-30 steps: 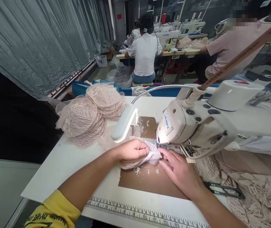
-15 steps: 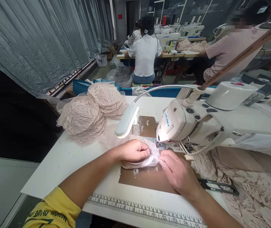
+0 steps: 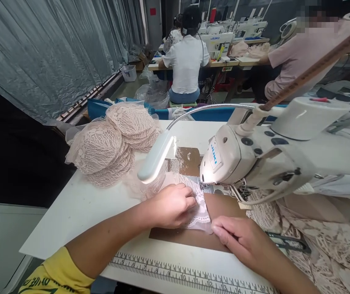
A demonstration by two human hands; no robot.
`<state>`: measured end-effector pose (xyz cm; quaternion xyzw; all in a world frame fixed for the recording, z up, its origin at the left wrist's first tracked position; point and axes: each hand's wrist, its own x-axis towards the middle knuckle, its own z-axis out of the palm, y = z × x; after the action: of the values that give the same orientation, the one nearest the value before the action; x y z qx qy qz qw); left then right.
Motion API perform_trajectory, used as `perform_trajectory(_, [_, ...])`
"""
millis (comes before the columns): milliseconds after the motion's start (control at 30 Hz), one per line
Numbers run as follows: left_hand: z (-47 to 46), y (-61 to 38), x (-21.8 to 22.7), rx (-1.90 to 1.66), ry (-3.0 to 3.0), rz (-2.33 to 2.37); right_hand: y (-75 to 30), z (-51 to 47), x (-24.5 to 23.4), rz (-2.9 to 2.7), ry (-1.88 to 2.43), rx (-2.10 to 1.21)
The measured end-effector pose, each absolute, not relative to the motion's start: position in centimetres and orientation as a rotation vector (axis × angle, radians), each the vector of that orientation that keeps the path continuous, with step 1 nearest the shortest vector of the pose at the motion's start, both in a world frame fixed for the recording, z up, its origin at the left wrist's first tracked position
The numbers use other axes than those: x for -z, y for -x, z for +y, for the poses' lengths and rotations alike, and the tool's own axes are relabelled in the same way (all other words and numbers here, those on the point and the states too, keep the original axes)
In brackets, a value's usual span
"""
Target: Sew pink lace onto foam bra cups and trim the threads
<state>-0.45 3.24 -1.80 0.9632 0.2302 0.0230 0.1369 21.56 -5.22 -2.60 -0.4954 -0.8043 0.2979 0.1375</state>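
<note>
A pale lace piece [image 3: 199, 204] lies on the brown plate under the head of a white sewing machine [image 3: 254, 157]. My left hand [image 3: 171, 205] rests curled on the lace's left part, fingers closed and pressing it down. My right hand [image 3: 242, 239] sits nearer me, its fingertips pinching the lace's near right edge. The needle area lies just beyond both hands, partly hidden by the machine head.
A stack of lace cups [image 3: 113, 141] stands at the table's left. A gooseneck lamp [image 3: 155, 157] hangs over the work. Loose lace [image 3: 324, 241] and black snips [image 3: 288, 241] lie at right. A printed ruler [image 3: 190, 277] runs along the near edge. Other people sew at tables behind.
My right hand has drawn back toward me from the needle, pulling the lace edge with it. My left hand has shifted slightly nearer and flattened onto the lace.
</note>
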Motion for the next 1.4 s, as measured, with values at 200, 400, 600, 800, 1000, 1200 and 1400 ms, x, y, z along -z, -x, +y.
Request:
perform_trajectory(200, [3.0, 0.1, 2.4, -0.162, -2.841, 0.594, -22.0, -5.1, 4.3, -2.354, 1.383, -0.426])
perform_trajectory(400, [3.0, -0.2, 2.6, -0.147, -2.882, 0.635, -21.7, -5.1, 5.2, -2.458, 1.284, -0.098])
perform_trajectory(600, [3.6, -0.5, 2.8, -0.141, -2.914, 0.678, -21.2, -4.9, 5.2, -2.419, 1.292, 0.028])
perform_trajectory(800, [3.5, -0.4, 2.6, -0.111, -2.956, 0.659, -21.2, -5.1, 5.4, -2.397, 1.276, 0.054])
perform_trajectory(1000, [3.1, -0.4, 2.6, -0.093, -2.969, 0.671, -21.1, -5.2, 5.5, -2.392, 1.277, 0.041])
perform_trajectory(1200, [4.0, -0.5, 3.2, -0.119, -2.963, 0.691, -20.9, -5.1, 5.6, -2.385, 1.301, 0.085])
perform_trajectory(1400, [4.2, -0.3, 3.1, -0.172, -2.979, 0.694, -20.7, -4.8, 5.9, -2.398, 1.309, 0.147])
